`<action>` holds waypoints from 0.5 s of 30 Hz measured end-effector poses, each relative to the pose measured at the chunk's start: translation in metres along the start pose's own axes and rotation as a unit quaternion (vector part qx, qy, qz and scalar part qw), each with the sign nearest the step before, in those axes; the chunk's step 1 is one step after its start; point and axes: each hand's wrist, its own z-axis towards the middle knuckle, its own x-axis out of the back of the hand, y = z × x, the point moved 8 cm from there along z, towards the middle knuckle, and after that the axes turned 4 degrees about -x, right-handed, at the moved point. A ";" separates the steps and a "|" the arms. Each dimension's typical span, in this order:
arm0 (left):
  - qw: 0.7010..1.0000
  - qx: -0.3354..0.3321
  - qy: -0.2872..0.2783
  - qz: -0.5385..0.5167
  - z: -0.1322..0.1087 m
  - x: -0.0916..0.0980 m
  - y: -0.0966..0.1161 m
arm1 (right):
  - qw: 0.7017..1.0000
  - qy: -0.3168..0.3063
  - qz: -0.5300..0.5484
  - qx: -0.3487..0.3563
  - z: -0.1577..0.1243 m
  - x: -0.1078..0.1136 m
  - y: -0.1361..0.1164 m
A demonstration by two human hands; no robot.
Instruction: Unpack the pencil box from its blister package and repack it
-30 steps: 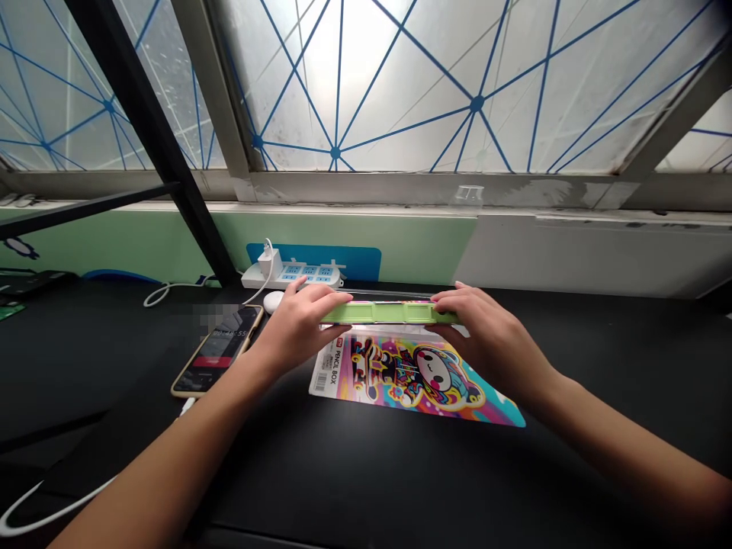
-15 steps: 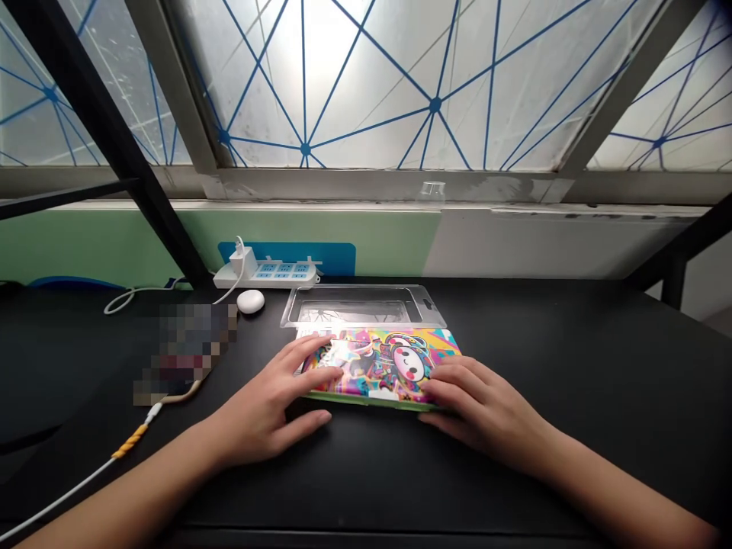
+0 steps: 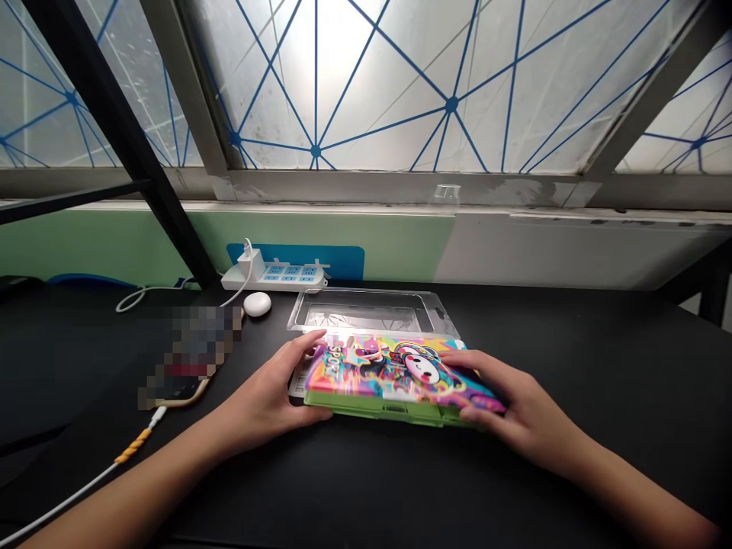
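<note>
- Hands at either end of the pencil box (image 3: 394,374), which sits mid-desk (image 3: 600,366) just in front of the person.
- Left hand (image 3: 268,396): curled round the left end, thumb along the near green edge, fingers over the far side. A closed grip.
- Right hand (image 3: 515,408): cups the right end, fingers laid over the printed lid, thumb at the near edge. Also gripping.
- Box: lid looks shut, with the green side and clasp facing the person. Cannot tell whether it lies flat or is tipped up a little.
- Done, going by the layout: the box is out of its packing. The clear shell (image 3: 366,309) lies empty just behind it, and a white card (image 3: 296,381) pokes out from under the left end.
- Not yet done: the lid is unopened and nothing of the inside shows.
- Nearby: a phone (image 3: 188,358) to the left, blurred, with a cable (image 3: 74,488) trailing off. A white puck (image 3: 257,304) and a power strip (image 3: 274,276) sit by the wall.
</note>
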 end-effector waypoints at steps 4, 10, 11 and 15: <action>0.999 0.024 -0.014 -0.029 0.001 -0.002 0.002 | 0.988 0.048 0.073 -0.128 0.010 0.009 0.020; 0.997 0.044 -0.041 -0.047 0.005 -0.001 0.007 | 0.971 0.093 0.111 -0.188 0.012 0.013 0.035; 0.997 0.042 -0.040 -0.046 0.006 0.000 0.007 | 0.973 0.105 0.103 -0.178 0.011 0.017 0.033; 0.997 0.037 -0.039 -0.046 0.008 0.002 0.006 | 0.985 0.150 0.073 -0.042 0.004 0.034 0.010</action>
